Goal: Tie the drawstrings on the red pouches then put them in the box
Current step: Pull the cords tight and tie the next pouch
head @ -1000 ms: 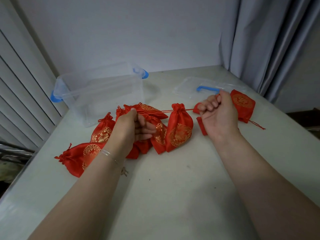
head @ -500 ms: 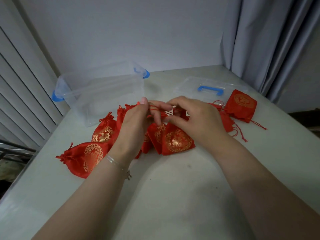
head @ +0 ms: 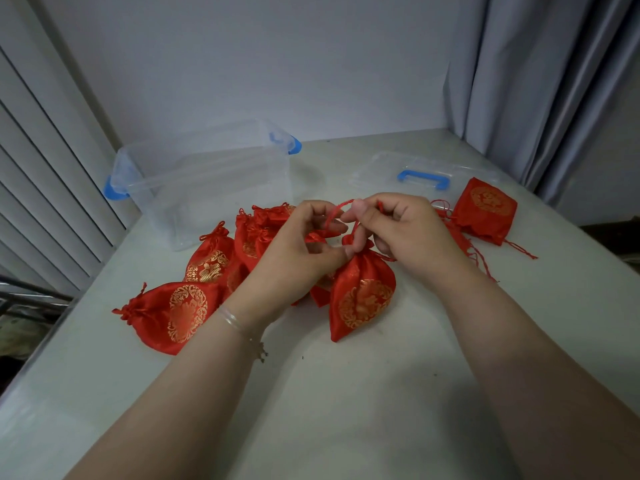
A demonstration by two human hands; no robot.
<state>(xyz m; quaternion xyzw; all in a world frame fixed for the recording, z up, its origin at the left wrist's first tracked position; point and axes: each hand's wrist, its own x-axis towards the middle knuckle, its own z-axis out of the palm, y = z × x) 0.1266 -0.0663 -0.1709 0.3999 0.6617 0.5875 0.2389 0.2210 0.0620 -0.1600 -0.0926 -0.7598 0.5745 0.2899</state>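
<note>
Head view: the left hand (head: 298, 251) and right hand (head: 405, 233) meet above the shiny red satin pouch with a gold medallion (head: 360, 292), fingers curled, each pinching its thin red drawstring cord (head: 334, 213). The pouch's gathered neck points away, its long axis slanting toward the viewer. The clear plastic box with blue latches (head: 207, 181) stands behind-left of this pouch.

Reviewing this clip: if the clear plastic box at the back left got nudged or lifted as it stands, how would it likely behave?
The clear box looks empty and thin-walled, so it is probably light and would likely slide across the smooth table rather than tip. Its low, wide shape also suggests that it stays upright. With the lid lying apart, its open walls may flex somewhat under a grip.
</note>
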